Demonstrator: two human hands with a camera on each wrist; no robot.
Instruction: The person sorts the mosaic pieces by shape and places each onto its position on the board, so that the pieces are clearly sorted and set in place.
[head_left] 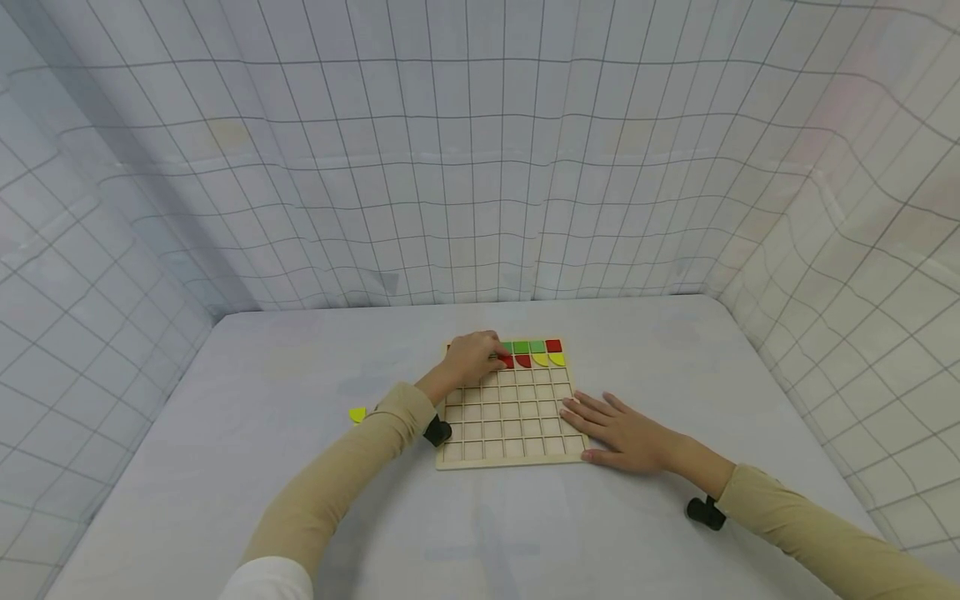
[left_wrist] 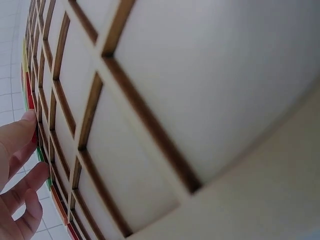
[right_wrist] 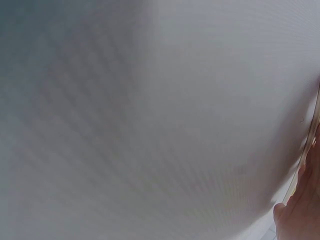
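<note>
A pale wooden grid board (head_left: 510, 462) lies on the white table. Across its far edge runs a row of tiles, with green squares (head_left: 521, 347) and a red square (head_left: 553, 345) at the right end. In the row below are a red quarter-round tile (head_left: 523, 361) and two yellow quarter-round tiles (head_left: 557, 359). My left hand (head_left: 471, 357) reaches over the board's far left part and pinches a red tile (head_left: 507, 362) at its cell; the hand hides the cells under it. Flat, with fingers spread, my right hand (head_left: 626, 437) rests on the board's right edge.
A loose yellow tile (head_left: 357, 414) lies on the table left of the board, beside the left sleeve (head_left: 337, 475). White grid-patterned cloth (head_left: 480, 192) hangs behind and at both sides of the table. A black wrist camera (head_left: 437, 431) overlaps the board's left edge.
</note>
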